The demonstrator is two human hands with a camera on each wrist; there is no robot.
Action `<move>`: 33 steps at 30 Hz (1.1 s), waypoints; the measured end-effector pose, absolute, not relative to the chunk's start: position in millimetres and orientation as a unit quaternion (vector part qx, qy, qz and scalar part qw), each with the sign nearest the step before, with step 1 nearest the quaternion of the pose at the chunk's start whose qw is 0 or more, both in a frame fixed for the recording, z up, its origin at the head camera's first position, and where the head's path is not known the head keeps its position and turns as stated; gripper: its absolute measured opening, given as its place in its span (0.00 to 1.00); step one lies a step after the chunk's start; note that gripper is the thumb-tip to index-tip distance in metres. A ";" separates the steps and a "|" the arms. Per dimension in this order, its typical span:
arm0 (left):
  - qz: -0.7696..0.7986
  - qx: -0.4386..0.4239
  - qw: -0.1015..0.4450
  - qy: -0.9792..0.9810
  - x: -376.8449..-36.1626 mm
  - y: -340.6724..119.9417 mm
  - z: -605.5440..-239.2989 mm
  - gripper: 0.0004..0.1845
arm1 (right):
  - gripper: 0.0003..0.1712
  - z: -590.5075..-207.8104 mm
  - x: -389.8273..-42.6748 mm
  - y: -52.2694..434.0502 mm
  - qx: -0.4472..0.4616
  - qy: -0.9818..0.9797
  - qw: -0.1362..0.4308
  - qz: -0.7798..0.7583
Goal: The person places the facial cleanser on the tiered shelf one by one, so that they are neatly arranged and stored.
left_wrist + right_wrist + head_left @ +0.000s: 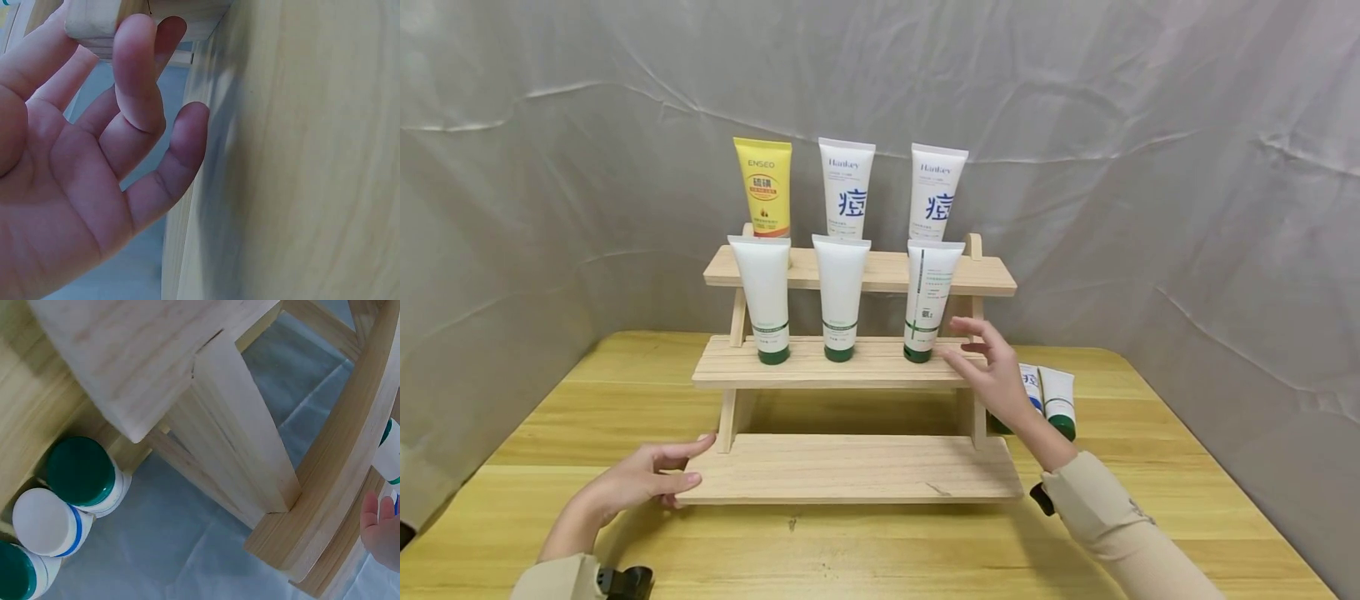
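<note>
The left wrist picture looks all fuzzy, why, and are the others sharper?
Left wrist view: the left hand fills the near frame and looks soft, and the wood beside it is smeared. Head view: the tubes and rack are sharp under even light. Right wrist view: the green caps look crisp.

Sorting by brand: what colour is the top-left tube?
Yellow tube with an orange label, clearest in the head view.

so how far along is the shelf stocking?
Done: top shelf and middle shelf each hold three upright tubes. In hand: nothing; right hand is open by the middle shelf's right end, left hand rests open against the bottom shelf. Left: bottom shelf bare, spare tubes lying on the table.
</note>
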State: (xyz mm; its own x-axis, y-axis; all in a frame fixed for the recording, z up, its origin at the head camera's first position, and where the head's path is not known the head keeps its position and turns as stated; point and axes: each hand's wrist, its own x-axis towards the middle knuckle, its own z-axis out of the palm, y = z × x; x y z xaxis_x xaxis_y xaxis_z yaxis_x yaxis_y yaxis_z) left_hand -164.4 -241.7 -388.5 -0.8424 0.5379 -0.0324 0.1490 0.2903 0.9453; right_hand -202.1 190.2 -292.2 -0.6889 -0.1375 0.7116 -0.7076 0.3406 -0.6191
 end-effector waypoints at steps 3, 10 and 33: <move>0.555 0.225 0.174 0.782 -165.0 -241.5 -389.3 0.25 | 0.19 -292.4 -197.6 194.0 0.269 -0.766 0.280 0.513; 0.556 0.223 0.174 0.782 -165.9 -241.4 -390.3 0.24 | 0.16 -311.3 -202.6 215.3 0.265 -0.747 0.277 0.543; 0.550 0.225 0.169 0.787 -164.7 -242.4 -390.1 0.24 | 0.10 -332.5 -185.4 259.0 0.222 -0.709 0.297 0.600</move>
State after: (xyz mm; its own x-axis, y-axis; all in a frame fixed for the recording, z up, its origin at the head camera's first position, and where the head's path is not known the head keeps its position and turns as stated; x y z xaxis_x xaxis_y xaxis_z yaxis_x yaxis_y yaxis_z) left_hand -164.7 -242.4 -390.1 -0.8421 0.5390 -0.0186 0.1678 0.2948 0.9407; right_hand -185.4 259.0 -332.5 -0.7257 0.0422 0.6867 -0.6704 0.1814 -0.7195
